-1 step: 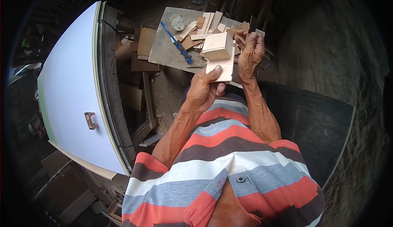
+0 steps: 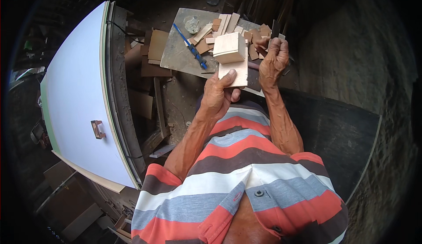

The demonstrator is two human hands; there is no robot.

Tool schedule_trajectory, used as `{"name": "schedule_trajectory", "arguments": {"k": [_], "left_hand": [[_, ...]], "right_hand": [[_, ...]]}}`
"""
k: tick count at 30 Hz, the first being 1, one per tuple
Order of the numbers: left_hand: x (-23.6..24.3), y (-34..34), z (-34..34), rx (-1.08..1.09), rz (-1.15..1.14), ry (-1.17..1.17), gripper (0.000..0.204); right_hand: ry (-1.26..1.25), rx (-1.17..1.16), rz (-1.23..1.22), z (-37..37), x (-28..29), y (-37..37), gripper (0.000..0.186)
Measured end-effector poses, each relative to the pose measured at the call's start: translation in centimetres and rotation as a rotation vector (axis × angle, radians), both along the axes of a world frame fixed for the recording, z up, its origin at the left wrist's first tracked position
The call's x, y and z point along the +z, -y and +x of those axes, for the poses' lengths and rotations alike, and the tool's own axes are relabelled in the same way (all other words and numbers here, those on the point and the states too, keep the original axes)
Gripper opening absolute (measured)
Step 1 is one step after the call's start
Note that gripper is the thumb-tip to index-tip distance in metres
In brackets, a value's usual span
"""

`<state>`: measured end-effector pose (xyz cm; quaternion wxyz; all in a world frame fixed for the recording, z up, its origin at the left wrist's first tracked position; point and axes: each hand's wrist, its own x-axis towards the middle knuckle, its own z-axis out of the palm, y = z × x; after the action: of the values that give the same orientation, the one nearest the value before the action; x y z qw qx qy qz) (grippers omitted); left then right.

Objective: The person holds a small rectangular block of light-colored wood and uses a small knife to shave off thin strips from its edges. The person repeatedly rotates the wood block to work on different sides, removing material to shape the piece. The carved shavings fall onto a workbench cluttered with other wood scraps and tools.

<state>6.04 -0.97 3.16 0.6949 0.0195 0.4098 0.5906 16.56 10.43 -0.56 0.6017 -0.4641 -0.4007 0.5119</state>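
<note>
Currently in your left hand (image 2: 217,95): one pale wooden piece (image 2: 234,73), thumb pressed on top, fingers underneath.
Wooden piece's lie: ahead of your left fingers, long axis running away from you; the left hand touches it.
Right hand (image 2: 273,68): just right of it, apart, fingers curled; whether they grip anything, I cannot tell.
Counts: one block (image 2: 228,49) on the piece, one blue tool (image 2: 192,50), offcuts (image 2: 201,33) too jumbled to number.

wood scraps (image 2: 224,23) crowd beyond the block (image 2: 227,47), with room left of the blue tool (image 2: 194,51).
</note>
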Motion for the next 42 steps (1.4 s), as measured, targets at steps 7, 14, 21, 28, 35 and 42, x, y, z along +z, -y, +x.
{"name": "schedule_trajectory", "arguments": {"k": [7, 14, 21, 28, 35, 42], "left_hand": [[-1.0, -1.6, -0.8, 0.198, 0.092, -0.226, 0.03], [-0.9, -1.8, -0.5, 0.24, 0.141, -0.247, 0.026], [-0.3, -1.0, 0.2, 0.235, 0.054, -0.061, 0.023], [0.0, -0.7, 0.2, 0.187, 0.071, -0.105, 0.024], [0.6, -0.7, -0.1, 0.201, 0.042, -0.132, 0.025], [0.5, -0.9, -1.2, 0.183, 0.112, -0.123, 0.025]], "right_hand": [[0.412, 0.434, 0.151, 3.2, 1.1, 7.2, 0.013], [0.252, 0.446, 0.079, 2.9, 2.0, 7.7, 0.005], [0.075, 0.464, -0.105, 2.7, 2.4, 8.2, 0.002], [0.038, 0.445, -0.196, 2.2, 2.5, 8.6, 0.003], [-0.544, 0.569, -0.439, 3.1, 3.3, 7.6, 0.003], [-0.297, 0.555, -0.369, 3.2, 2.8, 7.4, 0.009]]}}
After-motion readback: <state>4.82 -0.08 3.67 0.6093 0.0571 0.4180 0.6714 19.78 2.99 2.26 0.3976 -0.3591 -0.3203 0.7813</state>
